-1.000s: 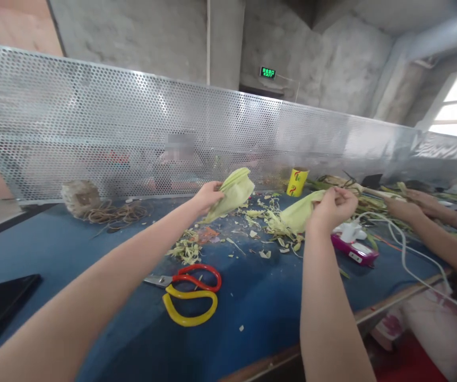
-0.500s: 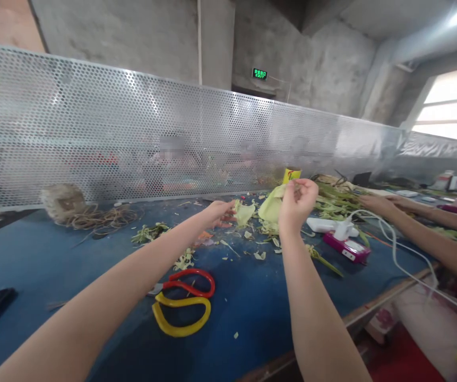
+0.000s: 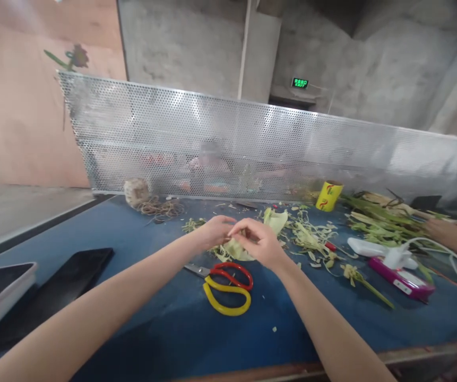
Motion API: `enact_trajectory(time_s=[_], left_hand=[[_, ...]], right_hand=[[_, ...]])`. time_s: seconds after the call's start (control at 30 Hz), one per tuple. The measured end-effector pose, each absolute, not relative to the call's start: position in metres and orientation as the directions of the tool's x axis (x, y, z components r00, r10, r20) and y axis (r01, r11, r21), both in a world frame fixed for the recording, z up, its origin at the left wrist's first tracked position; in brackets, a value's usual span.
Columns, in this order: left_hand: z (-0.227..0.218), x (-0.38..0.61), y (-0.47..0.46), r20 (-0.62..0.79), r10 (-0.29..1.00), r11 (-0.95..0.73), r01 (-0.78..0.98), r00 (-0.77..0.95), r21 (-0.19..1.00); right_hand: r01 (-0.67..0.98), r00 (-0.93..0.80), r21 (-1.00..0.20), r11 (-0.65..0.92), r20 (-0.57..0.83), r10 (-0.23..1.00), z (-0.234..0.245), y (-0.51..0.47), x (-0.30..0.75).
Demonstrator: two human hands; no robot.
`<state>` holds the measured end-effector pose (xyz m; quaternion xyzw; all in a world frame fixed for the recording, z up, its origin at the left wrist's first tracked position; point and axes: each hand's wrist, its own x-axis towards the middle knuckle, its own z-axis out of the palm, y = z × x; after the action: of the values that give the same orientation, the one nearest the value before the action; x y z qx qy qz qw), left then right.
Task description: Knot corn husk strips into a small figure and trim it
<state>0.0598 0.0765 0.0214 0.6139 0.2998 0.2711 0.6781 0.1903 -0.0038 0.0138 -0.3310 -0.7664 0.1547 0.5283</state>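
Note:
My left hand (image 3: 217,232) is closed on a pale green, husk-like leaf (image 3: 238,251) that hangs below the fingers; its fingertips are partly hidden. My right hand (image 3: 260,243) meets it from the right, thumb and fingers pinched together at the left fingertips. What that pinch holds is too small to make out. Another broad pale leaf (image 3: 276,220) shows just behind my right hand. Below both hands, scissors (image 3: 228,294) with one red and one yellow handle lie on the blue table (image 3: 164,339).
Leaf scraps (image 3: 311,236) lie right of my hands, near a yellow roll (image 3: 329,195). A purple power strip (image 3: 401,281) with white cables and a leaf pile (image 3: 379,220) are farther right, beside another person's hand (image 3: 447,236). Twine (image 3: 160,207) and dark phone-like slabs (image 3: 72,276) lie left.
My hands were apart, each at a pale leaf; now they meet. The right hand has come left and lower. The view has turned left, bringing the slabs more into sight.

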Motion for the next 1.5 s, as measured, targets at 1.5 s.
enact_trajectory(time_s=[1.5], left_hand=[[0.004, 0.001, 0.028, 0.060, 0.896, -0.105, 0.080, 0.440, 0.991]], right_hand=[[0.104, -0.028, -0.990, 0.096, 0.094, 0.995, -0.002, 0.006, 0.186]])
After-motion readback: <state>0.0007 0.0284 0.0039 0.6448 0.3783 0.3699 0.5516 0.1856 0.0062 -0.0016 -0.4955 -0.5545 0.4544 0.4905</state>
